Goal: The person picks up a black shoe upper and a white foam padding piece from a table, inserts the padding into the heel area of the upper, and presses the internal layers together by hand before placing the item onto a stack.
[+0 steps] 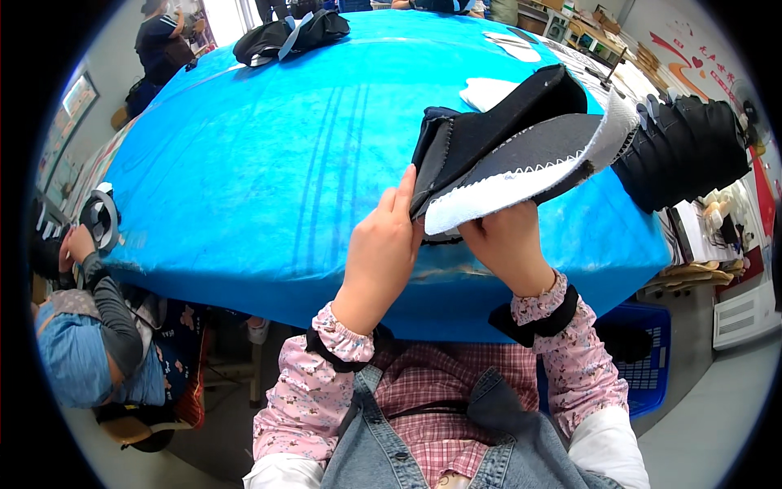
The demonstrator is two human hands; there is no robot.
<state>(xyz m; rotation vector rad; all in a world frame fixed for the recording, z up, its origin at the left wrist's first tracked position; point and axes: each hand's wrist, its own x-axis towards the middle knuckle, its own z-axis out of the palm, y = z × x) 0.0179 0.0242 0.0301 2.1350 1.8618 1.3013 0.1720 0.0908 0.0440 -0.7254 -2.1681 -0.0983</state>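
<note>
Fabric piece, black and grey with a white stitched band, is extending up and right from both hands, above the table's near edge. I am pressing the left hand's fingers along its left side, gripping it; the right hand is grasping it from below, fingers partly hidden. Blue basket is standing below the table's near right corner, holding dark material. Black bundle is occupying the right edge. White piece is lying beyond, partly blocked from my view by the fabric.
</note>
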